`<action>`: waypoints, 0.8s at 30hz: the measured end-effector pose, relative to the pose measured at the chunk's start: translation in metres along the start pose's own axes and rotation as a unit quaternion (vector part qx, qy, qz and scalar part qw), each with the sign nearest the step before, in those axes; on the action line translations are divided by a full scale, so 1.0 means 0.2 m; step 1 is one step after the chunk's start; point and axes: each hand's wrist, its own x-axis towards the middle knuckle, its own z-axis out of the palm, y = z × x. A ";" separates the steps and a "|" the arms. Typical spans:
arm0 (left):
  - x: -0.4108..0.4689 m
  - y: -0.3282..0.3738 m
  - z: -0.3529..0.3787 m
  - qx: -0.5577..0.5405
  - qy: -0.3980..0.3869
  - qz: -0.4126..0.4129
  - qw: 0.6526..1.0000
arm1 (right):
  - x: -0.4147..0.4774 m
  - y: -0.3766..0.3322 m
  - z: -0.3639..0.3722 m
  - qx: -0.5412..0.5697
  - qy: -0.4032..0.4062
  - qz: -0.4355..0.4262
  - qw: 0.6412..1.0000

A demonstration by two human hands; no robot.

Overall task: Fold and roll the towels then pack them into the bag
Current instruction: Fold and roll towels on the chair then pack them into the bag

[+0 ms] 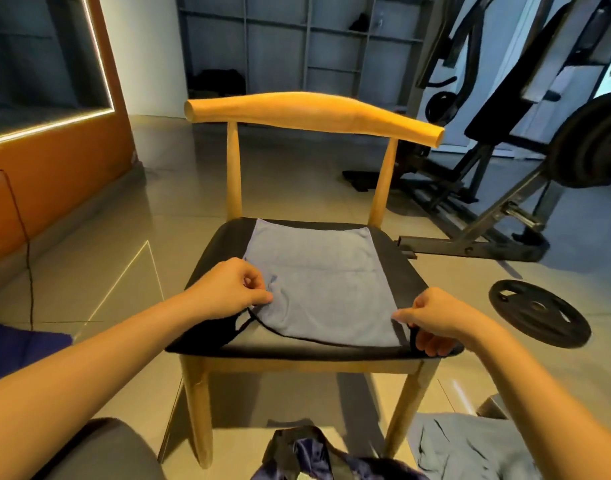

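A light blue towel with a dark hem lies spread flat on the black seat of a wooden chair. My left hand pinches the towel's near left corner, bunching the cloth a little. The near right corner is pinched by my right hand at the seat's front edge. A dark, shiny bag sits on the floor below the chair, at the bottom of the view. More grey-blue towel cloth lies crumpled at the lower right.
A black weight plate lies on the tiled floor right of the chair. Gym equipment with loaded plates stands at the back right. An orange wall unit with a cable is at the left. Grey shelving fills the back wall.
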 end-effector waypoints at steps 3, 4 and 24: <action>-0.07 -0.02 -0.01 -0.117 0.074 -0.068 0.988 | -0.06 0.05 0.08 0.090 0.017 -0.018 0.996; -0.10 -0.03 -0.01 -0.153 0.090 -0.094 0.979 | -0.06 0.06 0.11 0.123 0.030 -0.024 0.992; -0.33 -0.18 0.04 0.011 0.055 -0.054 0.997 | -0.15 0.20 0.17 0.278 0.027 -0.068 0.958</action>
